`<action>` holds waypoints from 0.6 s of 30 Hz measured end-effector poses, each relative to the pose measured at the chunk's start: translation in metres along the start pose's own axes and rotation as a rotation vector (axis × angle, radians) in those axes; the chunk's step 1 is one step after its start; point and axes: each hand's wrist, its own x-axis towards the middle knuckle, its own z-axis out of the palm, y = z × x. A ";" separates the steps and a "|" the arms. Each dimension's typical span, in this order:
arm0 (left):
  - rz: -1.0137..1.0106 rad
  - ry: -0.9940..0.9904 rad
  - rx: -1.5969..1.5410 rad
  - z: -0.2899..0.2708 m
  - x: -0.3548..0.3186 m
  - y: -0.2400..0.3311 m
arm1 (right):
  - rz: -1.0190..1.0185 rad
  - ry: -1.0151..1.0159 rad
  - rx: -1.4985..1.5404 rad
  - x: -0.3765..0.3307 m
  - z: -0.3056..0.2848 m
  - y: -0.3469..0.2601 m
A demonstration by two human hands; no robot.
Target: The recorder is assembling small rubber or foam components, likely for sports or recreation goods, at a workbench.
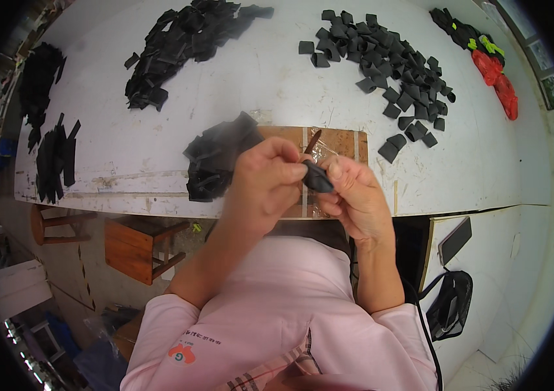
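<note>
My left hand [267, 179] and my right hand [357, 195] meet above the table's front edge. Between their fingertips is a small black fabric piece [318, 177], folded or curled, pinched from both sides. A thin reddish-brown strip [313, 141] sticks up just behind the piece; whether a hand grips it or it lies on the board, I cannot tell. Below the hands lies a brown board [342, 140] with pale tape bands and clear plastic film on it. Beside my left hand a pile of flat black fabric pieces [215, 159] rests partly against the board.
Across the white table [277, 85] are a heap of black strips [182, 45] and scattered small black loops [388, 58]. More black strips [55, 156] lie at the left. A red plastic bag [495, 81] sits far right. Wooden stools [136, 247] stand below left; a black mesh bag [453, 305] hangs right.
</note>
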 end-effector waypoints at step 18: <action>0.619 0.161 0.531 0.027 0.014 0.008 | -0.384 0.102 -0.614 0.031 0.004 -0.023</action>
